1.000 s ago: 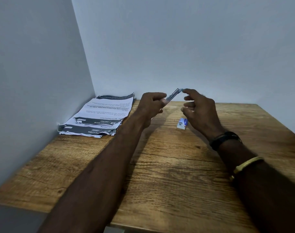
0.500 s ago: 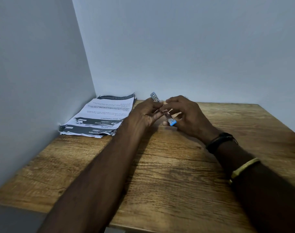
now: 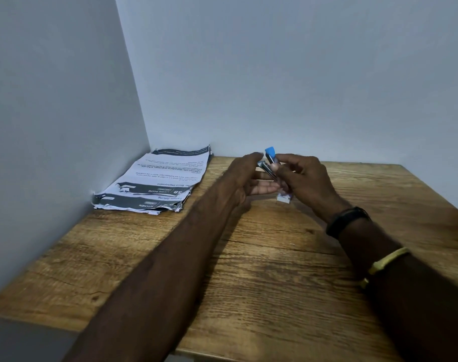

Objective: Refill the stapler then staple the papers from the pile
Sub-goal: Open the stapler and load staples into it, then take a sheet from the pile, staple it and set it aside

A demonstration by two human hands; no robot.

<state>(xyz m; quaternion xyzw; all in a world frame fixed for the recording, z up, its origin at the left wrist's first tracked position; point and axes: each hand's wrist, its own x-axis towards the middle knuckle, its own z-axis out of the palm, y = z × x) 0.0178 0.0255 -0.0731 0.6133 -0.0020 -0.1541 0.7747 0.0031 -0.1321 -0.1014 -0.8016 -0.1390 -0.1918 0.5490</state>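
Stage: we judge that we are in the refill step; nothing from the pile looks stapled yet, so all the stapling is left.
Stapler: the small stapler (image 3: 270,163), blue at its upper end and metal below, is held up off the table (image 3: 248,270), between our two hands near the far edge. It stands tilted, blue end up and away from us. It appears opened, with two metal parts spread in a narrow V, though we cannot tell whether staples are already in.
Staple box: a small white box (image 3: 284,199), probably the staples, sits on the table just below the right hand, partly hidden by it.
Papers: the pile of papers (image 3: 154,184) lies in the far left corner against the wall, well apart from the stapler, edges ragged and untouched.
Right hand: our right hand (image 3: 304,178) pinches the stapler's lower part between thumb and fingers, wrist bent inward, closed on it.
Left hand: our left hand (image 3: 248,176) is spread, palm turned toward the right, fingers reaching under and beside the stapler; the top finger touches its metal tip, holding nothing firmly as far as we see.
Left to do: seat the staples, close the stapler, then fetch sheets from the pile.
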